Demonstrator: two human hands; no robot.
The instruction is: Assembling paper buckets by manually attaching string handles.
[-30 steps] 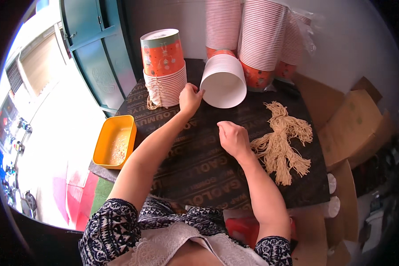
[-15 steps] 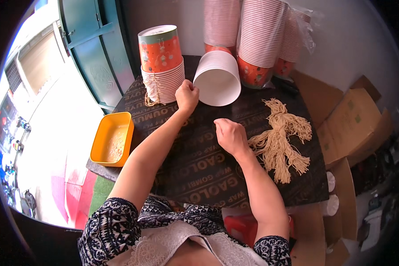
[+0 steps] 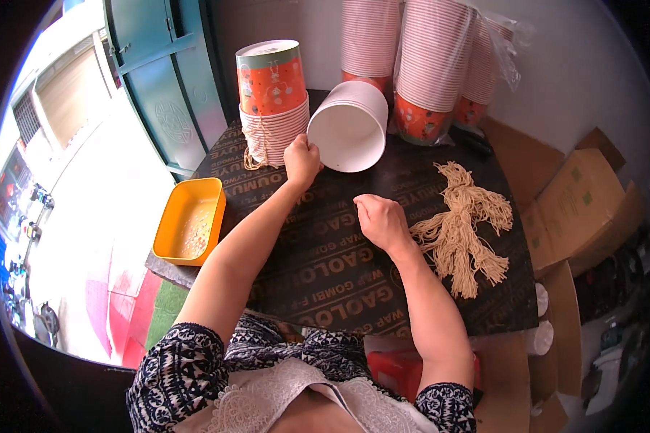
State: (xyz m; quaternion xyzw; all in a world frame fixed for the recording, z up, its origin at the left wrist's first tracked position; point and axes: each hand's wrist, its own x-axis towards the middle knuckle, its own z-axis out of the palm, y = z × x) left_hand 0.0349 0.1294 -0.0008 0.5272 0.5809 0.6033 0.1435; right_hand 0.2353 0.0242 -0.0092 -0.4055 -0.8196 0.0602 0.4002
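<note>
Cups, lying tipped, upper centre of the frame, on table. Left hand: curled at their rim; cannot tell whether gripping. Right hand: loosely closed, frame centre, contents hidden. Step, apparently: steadying cups; next move calls for firm rim grip.

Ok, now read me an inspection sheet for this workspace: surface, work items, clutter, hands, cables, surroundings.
Surface: dark tabletop, printed with lettering.
Work items: sideways tub stack, open end toward the person; beige string bundle at right; upside-down tub stack at left, strings hanging on it.
Clutter: yellow container at the left edge; bagged tub stacks behind.
Hands: left hand at the sideways stack's rim, grip unclear; right hand curled, contents hidden.
Cables: nothing seen.
Surroundings: teal door left; cardboard boxes right.
</note>
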